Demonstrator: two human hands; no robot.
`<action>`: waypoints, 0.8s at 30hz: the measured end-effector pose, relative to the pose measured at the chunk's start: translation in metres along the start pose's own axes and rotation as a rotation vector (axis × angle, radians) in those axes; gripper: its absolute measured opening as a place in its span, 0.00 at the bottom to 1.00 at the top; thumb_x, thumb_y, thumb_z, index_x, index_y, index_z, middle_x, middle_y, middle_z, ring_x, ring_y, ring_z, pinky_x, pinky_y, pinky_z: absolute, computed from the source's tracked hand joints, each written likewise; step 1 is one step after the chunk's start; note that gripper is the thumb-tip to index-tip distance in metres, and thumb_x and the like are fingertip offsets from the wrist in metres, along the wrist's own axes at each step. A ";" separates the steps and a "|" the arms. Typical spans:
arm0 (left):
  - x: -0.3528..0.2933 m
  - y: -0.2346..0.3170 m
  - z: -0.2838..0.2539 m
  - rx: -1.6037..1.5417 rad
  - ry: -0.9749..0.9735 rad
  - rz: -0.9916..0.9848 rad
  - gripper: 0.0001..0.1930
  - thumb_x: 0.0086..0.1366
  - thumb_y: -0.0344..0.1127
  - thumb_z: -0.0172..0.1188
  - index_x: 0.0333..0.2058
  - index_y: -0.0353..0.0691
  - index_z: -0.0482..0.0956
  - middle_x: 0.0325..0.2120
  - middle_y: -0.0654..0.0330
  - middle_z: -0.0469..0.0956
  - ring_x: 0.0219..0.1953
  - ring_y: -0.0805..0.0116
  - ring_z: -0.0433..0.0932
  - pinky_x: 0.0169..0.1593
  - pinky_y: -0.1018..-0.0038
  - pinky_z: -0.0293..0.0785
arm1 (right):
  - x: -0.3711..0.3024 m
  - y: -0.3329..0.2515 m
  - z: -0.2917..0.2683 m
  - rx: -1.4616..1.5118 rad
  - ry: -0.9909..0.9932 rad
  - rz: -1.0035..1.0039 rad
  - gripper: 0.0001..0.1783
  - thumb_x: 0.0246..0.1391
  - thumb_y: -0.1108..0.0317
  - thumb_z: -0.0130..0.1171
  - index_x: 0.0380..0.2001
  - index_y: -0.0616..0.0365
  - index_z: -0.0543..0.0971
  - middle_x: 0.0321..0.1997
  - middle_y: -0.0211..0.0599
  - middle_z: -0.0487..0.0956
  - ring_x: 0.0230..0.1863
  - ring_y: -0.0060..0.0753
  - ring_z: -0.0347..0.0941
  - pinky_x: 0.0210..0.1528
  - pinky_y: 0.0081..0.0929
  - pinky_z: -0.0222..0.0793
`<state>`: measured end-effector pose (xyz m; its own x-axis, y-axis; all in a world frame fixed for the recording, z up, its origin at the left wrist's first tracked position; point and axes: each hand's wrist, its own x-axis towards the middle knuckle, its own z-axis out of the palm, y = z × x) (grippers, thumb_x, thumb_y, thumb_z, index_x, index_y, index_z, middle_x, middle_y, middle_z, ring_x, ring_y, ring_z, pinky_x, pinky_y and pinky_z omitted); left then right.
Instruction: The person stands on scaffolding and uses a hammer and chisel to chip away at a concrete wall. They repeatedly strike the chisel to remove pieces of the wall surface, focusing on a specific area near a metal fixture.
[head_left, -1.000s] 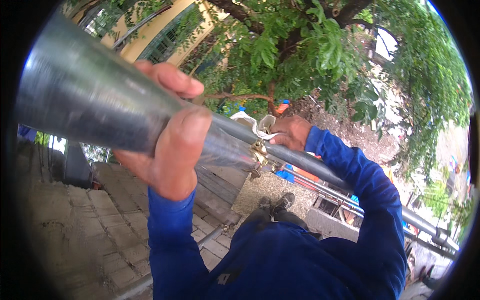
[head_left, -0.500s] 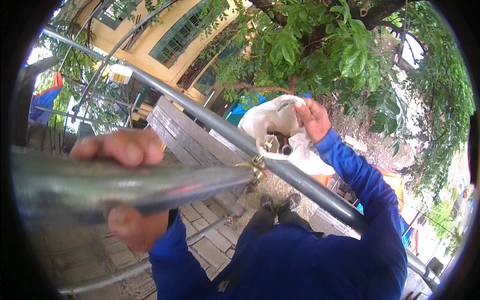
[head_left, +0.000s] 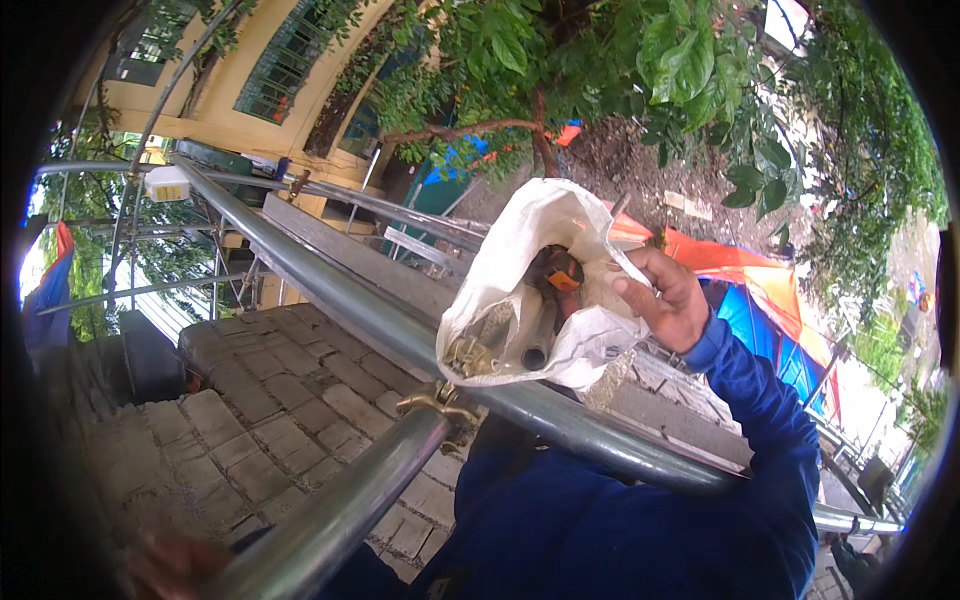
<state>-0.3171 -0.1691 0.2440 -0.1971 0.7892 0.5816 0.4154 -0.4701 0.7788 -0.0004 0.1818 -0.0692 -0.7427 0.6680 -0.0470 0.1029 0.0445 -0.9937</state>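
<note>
My right hand (head_left: pixel 668 305) is closed on the rim of a white woven sack (head_left: pixel 490 270), holding its mouth open. Inside lie a short metal tube (head_left: pixel 541 335), an orange-and-black object (head_left: pixel 560 270) I cannot name, and brass-coloured metal fittings (head_left: pixel 472 357). The sack rests against a long grey scaffold pipe (head_left: pixel 330 285) that crosses in front of me. A brass-coloured clamp (head_left: pixel 440 405) sits where a second metal pipe (head_left: pixel 335 510) meets it. My left hand (head_left: pixel 175 560) is at the lower left beside that second pipe, dark and smeared, so its fingers cannot be made out.
Grey paving bricks (head_left: pixel 260 400) cover the ground below. Planks (head_left: pixel 345 240) run behind the long pipe. Leafy branches (head_left: pixel 690 70) hang overhead. Orange and blue tarps (head_left: pixel 760 300) stretch at the right. A white box (head_left: pixel 167 183) hangs near the far-left pipes.
The second pipe's near end has swung down toward the lower left, and my left hand has dropped with it. The sack appears larger, its mouth turned more toward me. My right hand still grips its rim.
</note>
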 end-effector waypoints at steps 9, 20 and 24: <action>0.034 -0.095 0.011 0.121 0.102 -0.143 0.15 0.59 0.30 0.60 0.45 0.36 0.73 0.36 0.57 0.75 0.37 0.65 0.74 0.48 0.67 0.71 | -0.006 0.009 0.001 -0.061 -0.135 0.037 0.16 0.59 0.73 0.57 0.50 0.65 0.75 0.46 0.47 0.79 0.51 0.39 0.75 0.54 0.32 0.67; 0.072 -0.176 0.021 0.216 0.042 -0.267 0.18 0.57 0.27 0.60 0.47 0.35 0.72 0.39 0.53 0.75 0.41 0.62 0.75 0.50 0.66 0.72 | 0.016 0.010 -0.011 0.040 -0.095 0.053 0.15 0.58 0.78 0.57 0.49 0.66 0.76 0.41 0.41 0.80 0.42 0.29 0.76 0.46 0.25 0.69; 0.092 -0.204 0.032 0.231 0.000 -0.278 0.19 0.56 0.26 0.60 0.48 0.34 0.71 0.41 0.52 0.76 0.43 0.60 0.75 0.50 0.65 0.72 | 0.017 0.012 -0.015 -0.009 -0.050 0.076 0.16 0.57 0.79 0.58 0.49 0.67 0.75 0.43 0.45 0.81 0.43 0.32 0.78 0.46 0.26 0.70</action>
<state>-0.3914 0.0119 0.1314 -0.3307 0.8743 0.3554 0.5357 -0.1361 0.8333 -0.0020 0.2044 -0.0804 -0.7648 0.6315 -0.1276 0.1661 0.0019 -0.9861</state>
